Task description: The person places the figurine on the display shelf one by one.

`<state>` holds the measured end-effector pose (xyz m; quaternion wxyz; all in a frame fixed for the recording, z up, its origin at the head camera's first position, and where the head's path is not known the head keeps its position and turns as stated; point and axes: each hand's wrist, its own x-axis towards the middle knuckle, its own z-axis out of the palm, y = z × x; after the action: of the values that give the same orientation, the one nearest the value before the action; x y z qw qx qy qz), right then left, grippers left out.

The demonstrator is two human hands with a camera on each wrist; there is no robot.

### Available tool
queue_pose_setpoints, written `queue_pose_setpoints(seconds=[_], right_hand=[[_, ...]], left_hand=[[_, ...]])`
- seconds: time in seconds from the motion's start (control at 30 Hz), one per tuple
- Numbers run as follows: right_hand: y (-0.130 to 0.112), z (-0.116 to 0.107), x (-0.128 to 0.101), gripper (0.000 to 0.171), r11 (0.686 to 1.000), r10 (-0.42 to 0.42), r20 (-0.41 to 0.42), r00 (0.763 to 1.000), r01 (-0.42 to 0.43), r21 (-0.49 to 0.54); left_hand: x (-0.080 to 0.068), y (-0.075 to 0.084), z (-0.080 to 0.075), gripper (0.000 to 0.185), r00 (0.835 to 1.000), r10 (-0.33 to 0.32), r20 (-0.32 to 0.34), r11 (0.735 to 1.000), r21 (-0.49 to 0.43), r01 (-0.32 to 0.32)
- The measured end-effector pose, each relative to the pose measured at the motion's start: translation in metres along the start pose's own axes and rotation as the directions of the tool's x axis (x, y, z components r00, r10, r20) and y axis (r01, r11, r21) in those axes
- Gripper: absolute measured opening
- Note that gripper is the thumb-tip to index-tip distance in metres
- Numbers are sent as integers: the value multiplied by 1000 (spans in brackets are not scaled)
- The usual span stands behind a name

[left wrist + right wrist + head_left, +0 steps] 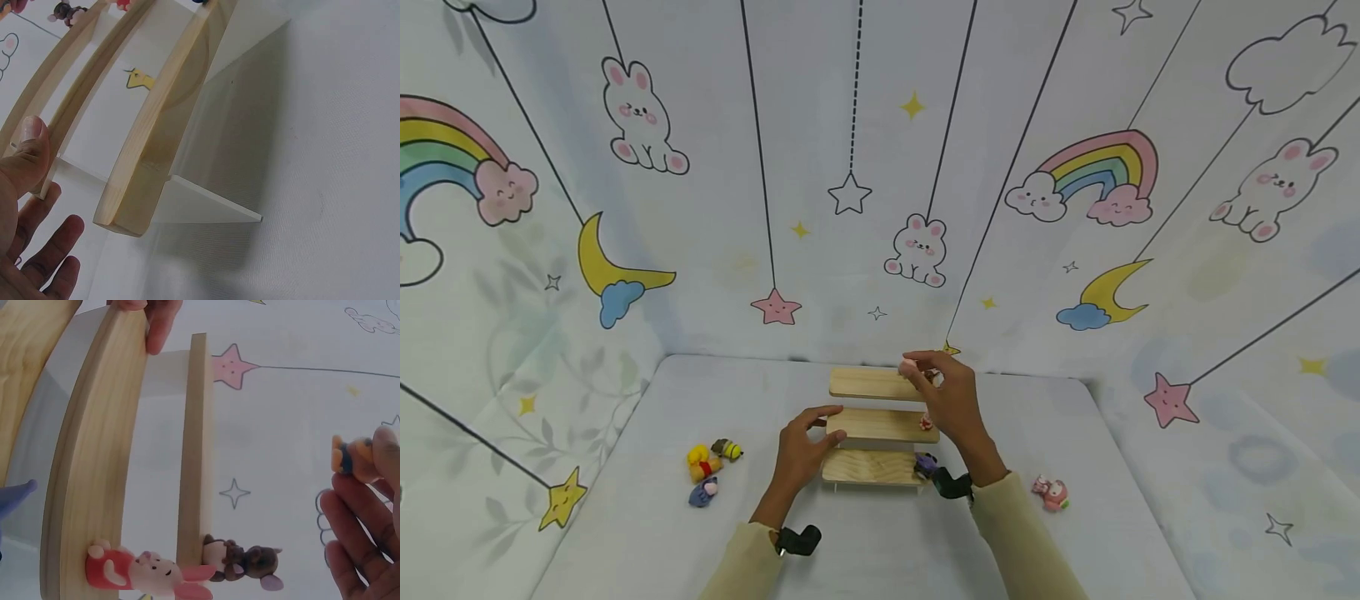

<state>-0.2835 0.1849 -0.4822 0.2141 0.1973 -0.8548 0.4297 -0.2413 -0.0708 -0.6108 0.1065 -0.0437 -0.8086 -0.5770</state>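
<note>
A three-tier wooden shelf (880, 425) on white supports stands in the middle. My left hand (802, 450) grips the left end of its middle board (78, 103), thumb above and fingers beneath. Over the right part of the back board (865, 383), my right hand (957, 398) pinches a small peach-and-orange toy figurine (353, 456) with a dark band; the fingers partly hide it. On the right end of the back board is a brown mouse-like figurine (247, 559). The middle board bears a pink-eared figurine in red (111, 569), and a purple figurine (925, 465) sits on the front board.
To the left on the white surface lie a yellow bear figurine (700, 461), a bee figurine (727, 449) and a blue-grey figurine (703, 492). Pink figurines (1054, 493) lie to the right. A printed cloth backdrop (850, 250) rises behind the shelf.
</note>
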Motion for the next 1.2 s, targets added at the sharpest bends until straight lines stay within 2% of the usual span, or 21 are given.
queue_pose_setpoints(seconds=[0.1,0.27,0.5,0.8,0.93,1.07,1.2], right_hand=[[1,4,2,24,998,-43,30,999,45,-52],[1,10,6,26,987,-65,76,995,75,-141],[5,19,7,24,960,-105,92,990,126,-251],[8,25,8,26,909,-100,142,985,148,-390],[10,28,8,25,875,-107,163,981,171,-452],[10,29,7,24,849,-107,179,978,184,-495],[10,30,5,23,833,-85,196,977,178,-524]], left_hand=[[0,0,0,47,1000,0,5,1000,-5,0],[1,0,0,47,1000,6,6,1000,-8,-6],[1,0,0,46,1000,-1,3,1000,1,1],[1,2,0,46,999,-34,14,999,15,34],[1,2,0,46,999,-40,12,999,16,40],[1,3,-1,46,1000,-26,10,1000,7,26],[1,3,-1,45,999,-39,15,999,-11,39]])
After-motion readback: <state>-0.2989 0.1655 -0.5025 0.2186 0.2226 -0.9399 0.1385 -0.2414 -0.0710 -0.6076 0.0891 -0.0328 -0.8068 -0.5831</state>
